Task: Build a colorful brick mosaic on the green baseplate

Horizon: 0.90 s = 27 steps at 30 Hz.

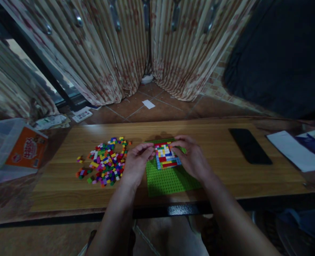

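Brick panel (166, 156): lies just right of pinched fingers on left hand (136, 161), partly hidden by nearer, curled fingers on right hand (193, 159); can't tell whether gripping anything.

Wooden worktop (216, 129) bears loose toy bricks (108, 161) at left, a green baseplate (164, 182) centrally, and a black phone (250, 146) at right.

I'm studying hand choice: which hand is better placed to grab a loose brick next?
Probably the left hand; it's nearer the loose bricks, while the right hand is over the green baseplate.
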### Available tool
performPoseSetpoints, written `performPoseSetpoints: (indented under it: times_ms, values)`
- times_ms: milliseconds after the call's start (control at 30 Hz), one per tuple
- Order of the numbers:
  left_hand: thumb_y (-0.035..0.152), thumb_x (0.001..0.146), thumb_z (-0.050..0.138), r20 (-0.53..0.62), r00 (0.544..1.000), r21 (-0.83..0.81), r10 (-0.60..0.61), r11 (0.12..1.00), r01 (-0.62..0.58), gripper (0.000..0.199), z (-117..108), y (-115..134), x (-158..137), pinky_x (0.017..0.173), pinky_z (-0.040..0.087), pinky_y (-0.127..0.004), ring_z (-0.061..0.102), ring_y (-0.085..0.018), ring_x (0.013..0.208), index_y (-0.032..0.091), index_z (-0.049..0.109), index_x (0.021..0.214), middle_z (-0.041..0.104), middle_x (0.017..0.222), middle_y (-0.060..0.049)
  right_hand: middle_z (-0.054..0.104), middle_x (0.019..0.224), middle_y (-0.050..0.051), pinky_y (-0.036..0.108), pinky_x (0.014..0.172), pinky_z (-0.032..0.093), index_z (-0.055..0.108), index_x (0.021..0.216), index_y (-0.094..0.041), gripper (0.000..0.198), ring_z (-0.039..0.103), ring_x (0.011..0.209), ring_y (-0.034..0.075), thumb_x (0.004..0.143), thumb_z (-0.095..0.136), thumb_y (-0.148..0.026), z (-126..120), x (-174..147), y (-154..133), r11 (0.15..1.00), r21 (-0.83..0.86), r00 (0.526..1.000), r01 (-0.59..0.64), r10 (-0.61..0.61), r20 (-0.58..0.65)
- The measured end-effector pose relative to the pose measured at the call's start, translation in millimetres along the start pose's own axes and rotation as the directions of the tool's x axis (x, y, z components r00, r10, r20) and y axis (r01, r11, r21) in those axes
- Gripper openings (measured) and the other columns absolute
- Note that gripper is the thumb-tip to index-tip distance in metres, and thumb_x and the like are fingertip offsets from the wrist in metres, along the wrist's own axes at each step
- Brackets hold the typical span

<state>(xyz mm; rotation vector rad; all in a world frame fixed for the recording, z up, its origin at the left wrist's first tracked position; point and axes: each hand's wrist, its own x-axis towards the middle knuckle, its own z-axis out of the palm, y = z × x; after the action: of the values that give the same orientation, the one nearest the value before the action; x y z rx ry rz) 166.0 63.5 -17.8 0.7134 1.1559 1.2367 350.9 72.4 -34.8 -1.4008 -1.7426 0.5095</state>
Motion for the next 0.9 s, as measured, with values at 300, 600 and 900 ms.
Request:
performPoseSetpoints:
  times_ms: [300, 600, 900]
  values:
    - [0.023, 0.065, 0.079, 0.016, 1.0, 0.03, 0.006, 1.0, -0.006, 0.022, -0.8, -1.9, 0.1, 0.068, 0.047, -0.022, 0.06, -0.008, 0.066, 0.014, 0.074, 0.084, 0.07, 0.073, -0.001, 0.064, 0.107, 0.006, 0.042, 0.093, 0.049, 0.075, 0.085, -0.026, 0.013, 0.062, 0.102, 0.022, 0.084, 0.062, -0.023, 6.2, 0.7, 2.9, 0.999, 0.043, 1.0, -0.019, 0.02, -0.023]
    - [0.025, 0.065, 0.079, 0.023, 1.0, 0.047, 0.005, 0.999, -0.006, 0.022, -2.0, -2.5, -0.1, 0.07, 0.047, -0.023, 0.06, -0.009, 0.066, 0.014, 0.073, 0.084, 0.07, 0.073, -0.002, 0.066, 0.106, 0.006, 0.042, 0.093, 0.049, 0.074, 0.088, -0.026, 0.01, 0.063, 0.101, 0.022, 0.082, 0.065, -0.027, 6.4, 1.0, 4.6, 0.997, 0.076, 0.999, -0.026, 0.028, -0.036]
    - [0.025, 0.065, 0.079, 0.021, 1.0, 0.058, -0.001, 0.998, 0.0, 0.022, -3.0, -4.4, 0.5, 0.07, 0.048, -0.024, 0.061, -0.009, 0.067, 0.014, 0.074, 0.084, 0.07, 0.074, -0.002, 0.069, 0.099, 0.005, 0.039, 0.086, 0.05, 0.072, 0.088, -0.024, 0.016, 0.064, 0.096, 0.021, 0.088, 0.057, -0.029, 5.5, 1.3, 7.5, 0.992, 0.108, 0.998, -0.061, 0.063, -0.007]
